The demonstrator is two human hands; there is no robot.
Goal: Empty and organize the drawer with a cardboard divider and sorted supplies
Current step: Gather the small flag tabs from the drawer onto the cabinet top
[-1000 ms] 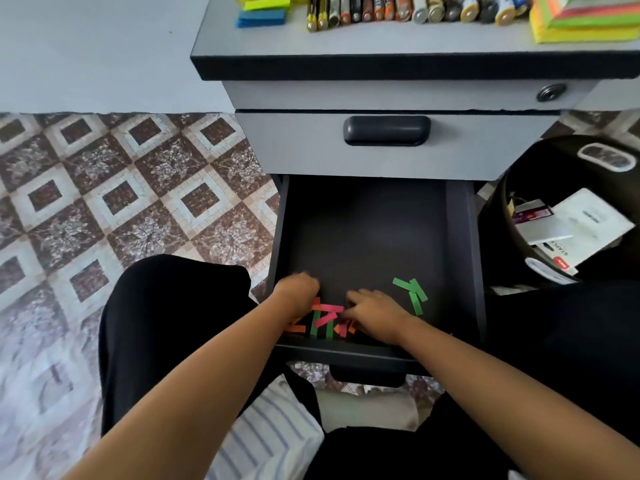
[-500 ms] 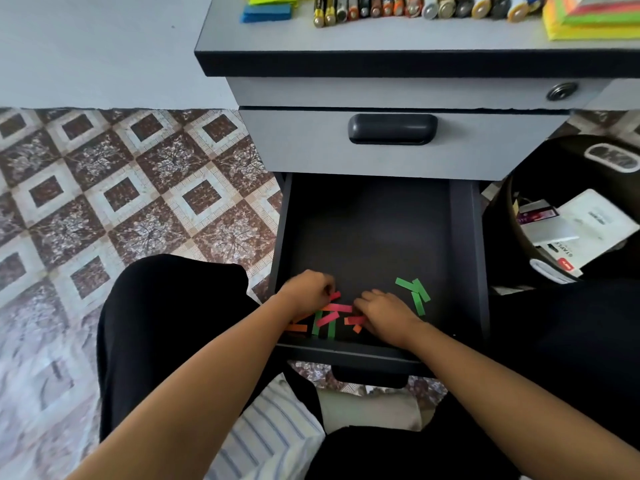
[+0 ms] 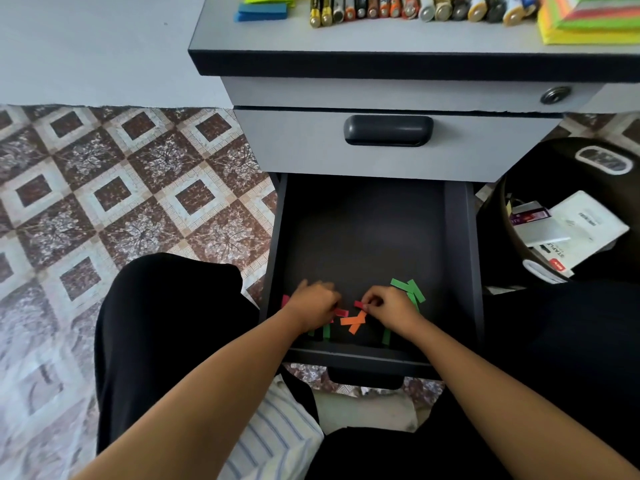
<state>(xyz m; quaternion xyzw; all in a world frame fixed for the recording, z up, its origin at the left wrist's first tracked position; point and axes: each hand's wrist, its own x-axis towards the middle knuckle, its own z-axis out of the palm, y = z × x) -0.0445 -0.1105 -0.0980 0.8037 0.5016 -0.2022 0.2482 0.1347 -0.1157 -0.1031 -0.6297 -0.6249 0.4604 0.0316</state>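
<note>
Right hand [image 3: 394,306] shifted back, pinching red strip [image 3: 359,304]; left hand [image 3: 311,304] grip unclear; bin [image 3: 493,237] beside drawer [image 3: 457,254]

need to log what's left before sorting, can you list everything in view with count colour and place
drawer: one, dark, pulled open at the cabinet's bottom
paper strips: several, red, orange and green, front of the open drawer
closed drawer: one, grey with dark handle, above the open one
batteries: one row, mixed colours, cabinet top
sticky pads: two, blue and yellow-green, cabinet top left
paper stack: one, multicoloured, cabinet top right
bin: one, dark, right of the drawer, holding white boxes
striped cloth: one, white and blue, below the drawer front
left hand: over strips, front left; grip unclear
right hand: pinching a red strip
</note>
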